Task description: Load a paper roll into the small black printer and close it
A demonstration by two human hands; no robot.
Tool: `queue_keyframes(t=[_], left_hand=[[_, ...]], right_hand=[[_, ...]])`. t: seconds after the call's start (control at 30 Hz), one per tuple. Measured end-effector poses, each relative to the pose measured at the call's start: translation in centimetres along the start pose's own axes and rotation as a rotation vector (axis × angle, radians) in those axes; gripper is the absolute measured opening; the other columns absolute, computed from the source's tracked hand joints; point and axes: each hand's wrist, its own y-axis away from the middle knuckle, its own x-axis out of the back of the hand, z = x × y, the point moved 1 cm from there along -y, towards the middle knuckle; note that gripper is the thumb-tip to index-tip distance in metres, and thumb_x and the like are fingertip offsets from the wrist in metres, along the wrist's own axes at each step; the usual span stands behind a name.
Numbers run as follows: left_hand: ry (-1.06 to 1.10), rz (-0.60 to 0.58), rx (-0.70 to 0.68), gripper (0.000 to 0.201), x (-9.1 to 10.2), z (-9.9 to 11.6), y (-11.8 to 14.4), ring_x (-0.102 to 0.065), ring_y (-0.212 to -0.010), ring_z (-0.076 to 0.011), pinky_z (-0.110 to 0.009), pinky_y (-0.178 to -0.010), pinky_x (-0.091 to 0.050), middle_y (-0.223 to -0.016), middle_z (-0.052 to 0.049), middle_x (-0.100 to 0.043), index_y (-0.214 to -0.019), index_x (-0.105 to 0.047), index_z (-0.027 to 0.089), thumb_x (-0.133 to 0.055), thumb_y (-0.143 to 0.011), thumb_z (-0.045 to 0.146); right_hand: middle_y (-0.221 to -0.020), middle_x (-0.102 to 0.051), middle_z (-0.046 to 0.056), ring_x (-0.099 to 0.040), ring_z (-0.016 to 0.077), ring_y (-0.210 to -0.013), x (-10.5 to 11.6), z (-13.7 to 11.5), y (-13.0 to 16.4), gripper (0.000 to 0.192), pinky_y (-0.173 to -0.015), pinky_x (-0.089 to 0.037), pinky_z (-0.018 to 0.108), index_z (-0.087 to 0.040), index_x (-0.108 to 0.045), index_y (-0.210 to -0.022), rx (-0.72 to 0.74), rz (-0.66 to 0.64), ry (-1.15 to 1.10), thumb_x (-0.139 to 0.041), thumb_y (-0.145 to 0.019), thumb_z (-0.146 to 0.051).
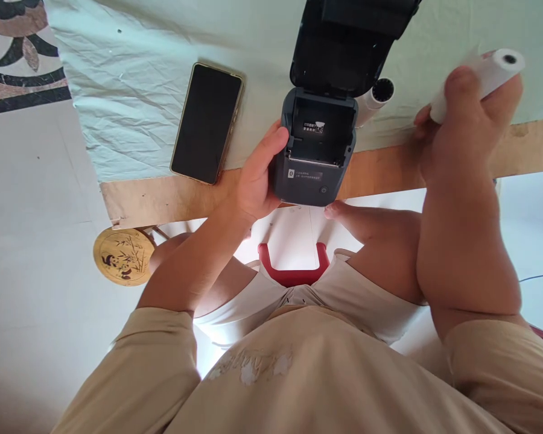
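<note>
My left hand [262, 172] grips the left side of a dark portable label printer [308, 178], its thumb on the rim. The printer's lid [339, 54] is swung up, and no roll shows in the bay beneath it. Over to the right, my right hand [470, 120] is closed around a white paper roll [500, 72] whose dark core hole faces right. Another white roll [368, 105] with a dark end lies behind the printer, partly hidden by it. That roll is apart from both hands.
A phone [207, 123] with a dark screen lies left of the printer on the pale green cloth [136, 78]. The table's wooden edge [149, 199] runs along the front. Below are a round stool [124, 256] with a panda picture and a red seat edge [294, 277] between my legs.
</note>
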Motion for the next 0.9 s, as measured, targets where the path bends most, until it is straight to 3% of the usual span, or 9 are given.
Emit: queue_keyframes(t=[0.07, 0.13, 0.27, 0.37, 0.47, 0.53, 0.63, 0.73, 0.9], left_hand=[[-0.031, -0.022, -0.004, 0.024, 0.0, 0.0, -0.1, -0.061, -0.071, -0.0109, -0.02, -0.059, -0.047, -0.062, 0.002, -0.055, -0.082, -0.056, 0.016, -0.041, -0.08, 0.034], [-0.057, -0.033, -0.011, 0.027, 0.1, -0.1, -0.1, -0.063, -0.078, -0.0133, -0.022, -0.064, -0.049, -0.061, 0.001, -0.056, -0.083, -0.058, 0.015, -0.04, -0.08, 0.036], [-0.082, -0.012, -0.019, 0.028, 0.0, -0.1, -0.3, -0.063, -0.083, -0.0157, -0.026, -0.07, -0.05, -0.065, 0.0, -0.059, -0.087, -0.058, 0.016, -0.04, -0.08, 0.037], [-0.085, 0.017, -0.01, 0.027, -0.2, -0.2, -0.3, -0.063, -0.087, -0.0169, -0.028, -0.073, -0.049, -0.066, 0.0, -0.06, -0.086, -0.057, 0.017, -0.038, -0.08, 0.035], [-0.086, 0.014, -0.027, 0.026, -0.3, -0.3, -0.4, -0.061, -0.091, -0.0176, -0.028, -0.075, -0.049, -0.067, -0.001, -0.061, -0.085, -0.057, 0.018, -0.038, -0.08, 0.035], [-0.085, 0.003, -0.042, 0.026, -0.3, -0.3, -0.4, -0.061, -0.091, -0.0179, -0.029, -0.075, -0.049, -0.068, -0.001, -0.061, -0.086, -0.057, 0.018, -0.039, -0.08, 0.035], [-0.077, 0.005, -0.037, 0.026, -0.2, -0.3, -0.4, -0.062, -0.089, -0.018, -0.029, -0.073, -0.05, -0.066, -0.001, -0.061, -0.087, -0.056, 0.018, -0.039, -0.08, 0.037], [-0.079, 0.0, -0.007, 0.025, 0.0, -0.2, -0.3, -0.063, -0.084, -0.0176, -0.029, -0.07, -0.05, -0.067, -0.002, -0.062, -0.086, -0.055, 0.018, -0.041, -0.079, 0.038], [-0.071, 0.022, -0.026, 0.025, -0.1, -0.2, -0.2, -0.064, -0.08, -0.0159, -0.029, -0.071, -0.051, -0.077, -0.001, -0.065, -0.082, -0.055, 0.019, -0.04, -0.08, 0.039]], right_hand=[[-0.067, -0.042, -0.001, -0.04, 0.0115, -0.059, 0.5, 0.2, 0.1, 0.015, -0.058, -0.034, 0.028, -0.024, -0.04, -0.068, 0.132, 0.031, 0.123, -0.054, -0.062, -0.023], [-0.072, -0.048, 0.0, -0.042, 0.0139, -0.068, 1.0, 0.2, 0.1, 0.017, -0.071, -0.032, 0.031, -0.023, -0.048, -0.068, 0.237, 0.015, 0.223, -0.061, -0.058, -0.017], [-0.08, -0.055, 0.0, -0.044, 0.014, -0.067, 1.6, 0.7, -0.3, 0.037, -0.06, -0.031, 0.027, -0.026, -0.056, -0.089, 0.343, -0.002, 0.412, -0.064, -0.056, -0.011], [-0.077, -0.054, -0.003, -0.044, 0.0122, -0.064, 1.5, 1.2, -0.6, 0.06, -0.056, -0.032, 0.025, -0.029, -0.051, -0.104, 0.326, -0.011, 0.495, -0.065, -0.05, -0.006], [-0.069, -0.051, -0.005, -0.036, 0.0101, -0.053, 1.4, 1.1, -0.6, 0.064, -0.055, -0.03, 0.027, -0.029, -0.047, -0.111, 0.289, -0.068, 0.545, -0.064, -0.053, -0.008], [-0.08, -0.056, -0.003, -0.041, 0.011, -0.057, 1.4, 0.4, -0.2, 0.066, -0.059, -0.033, 0.028, -0.029, -0.045, -0.114, 0.307, -0.105, 0.549, -0.064, -0.054, -0.009], [-0.113, -0.052, 0.0, -0.051, 0.019, -0.094, 1.5, -1.6, 1.1, 0.066, -0.076, -0.036, 0.033, -0.031, -0.043, -0.117, 0.489, -0.06, 0.452, -0.061, -0.057, -0.008], [-0.1, -0.052, 0.0, -0.054, 0.0163, -0.086, 0.7, -3.2, 2.6, 0.056, -0.064, -0.037, 0.029, -0.029, -0.048, -0.108, 0.631, -0.004, 0.257, -0.049, -0.058, -0.004], [-0.117, -0.047, 0.006, -0.045, 0.0207, -0.109, -2.9, -3.0, 3.7, 0.067, -0.084, -0.042, 0.036, -0.031, -0.034, -0.123, 0.536, -0.317, 0.407, -0.058, -0.064, -0.011]])
